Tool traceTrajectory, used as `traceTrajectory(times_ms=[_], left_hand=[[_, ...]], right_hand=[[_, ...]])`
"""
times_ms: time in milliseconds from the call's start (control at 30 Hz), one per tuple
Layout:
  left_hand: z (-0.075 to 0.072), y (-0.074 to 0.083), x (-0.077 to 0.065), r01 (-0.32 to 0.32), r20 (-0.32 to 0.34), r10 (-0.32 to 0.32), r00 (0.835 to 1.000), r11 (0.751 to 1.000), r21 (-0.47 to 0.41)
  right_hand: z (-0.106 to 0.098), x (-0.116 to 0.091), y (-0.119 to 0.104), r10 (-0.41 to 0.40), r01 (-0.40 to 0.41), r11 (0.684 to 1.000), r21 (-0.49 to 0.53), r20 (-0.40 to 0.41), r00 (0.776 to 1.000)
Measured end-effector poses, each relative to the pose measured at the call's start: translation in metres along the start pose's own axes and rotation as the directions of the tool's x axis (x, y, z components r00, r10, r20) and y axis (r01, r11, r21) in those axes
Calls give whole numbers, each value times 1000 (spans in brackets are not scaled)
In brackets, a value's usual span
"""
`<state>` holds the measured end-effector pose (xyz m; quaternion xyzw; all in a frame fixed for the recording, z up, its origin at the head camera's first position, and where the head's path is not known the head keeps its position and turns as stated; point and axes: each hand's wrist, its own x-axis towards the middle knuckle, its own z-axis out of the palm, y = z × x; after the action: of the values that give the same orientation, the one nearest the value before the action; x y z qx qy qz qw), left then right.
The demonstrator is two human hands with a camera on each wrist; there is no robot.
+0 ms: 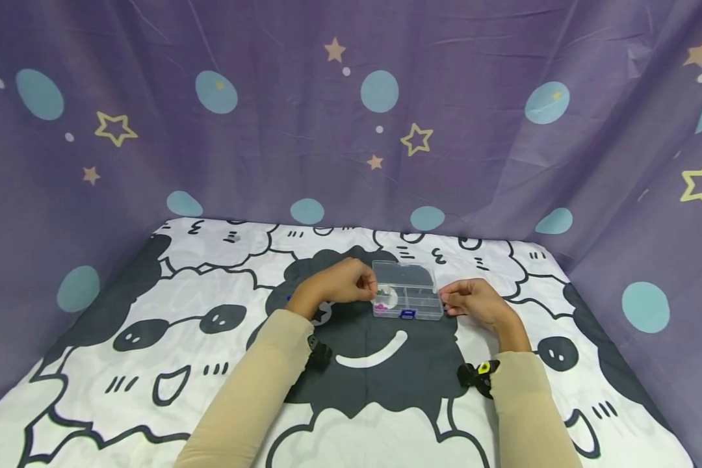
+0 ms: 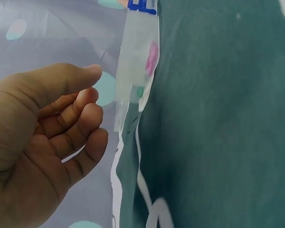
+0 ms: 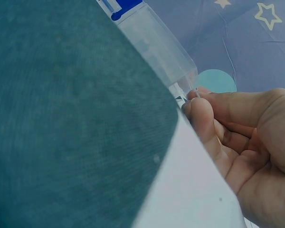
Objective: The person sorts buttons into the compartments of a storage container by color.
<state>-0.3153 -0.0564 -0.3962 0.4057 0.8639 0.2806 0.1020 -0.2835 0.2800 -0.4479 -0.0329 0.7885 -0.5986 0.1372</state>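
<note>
A small clear plastic compartment box (image 1: 424, 302) lies on the dark part of the cloth, its clear lid (image 1: 406, 273) raised at the back. Its front carries a blue latch (image 1: 407, 314). Small pink pieces (image 1: 380, 307) and a bit of green (image 1: 382, 292) show in the left compartments. At the box's left end is my left hand (image 1: 348, 281); its wrist view shows loosely bent fingers, a gap between thumb and fingertips, and nothing held. My right hand (image 1: 474, 300) pinches the box's right end between thumb and forefinger, as the right wrist view shows.
The table is covered by a white and dark cloth (image 1: 193, 364) with cartoon sheep. Behind it and along both sides hangs a purple curtain (image 1: 304, 156) with stars and blue spots. Black wrist cameras (image 1: 320, 356) are strapped at the cuffs.
</note>
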Motion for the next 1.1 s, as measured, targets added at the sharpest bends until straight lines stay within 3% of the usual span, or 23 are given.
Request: traceTrajectory(times_ms=[267, 600, 1100], left_hand=[[-11, -11, -21, 20, -29, -20, 999, 1000, 4], [-23, -32, -53, 95, -41, -95, 995, 995, -7], [-41, -51, -92, 190, -58, -192, 980, 981, -33]], right_hand=[[2, -1, -4, -8, 8, 1000, 13, -7, 1000], [4, 0, -5, -6, 6, 1000, 13, -6, 1000], [1, -1, -2, -10, 10, 1000, 21, 4, 1000]])
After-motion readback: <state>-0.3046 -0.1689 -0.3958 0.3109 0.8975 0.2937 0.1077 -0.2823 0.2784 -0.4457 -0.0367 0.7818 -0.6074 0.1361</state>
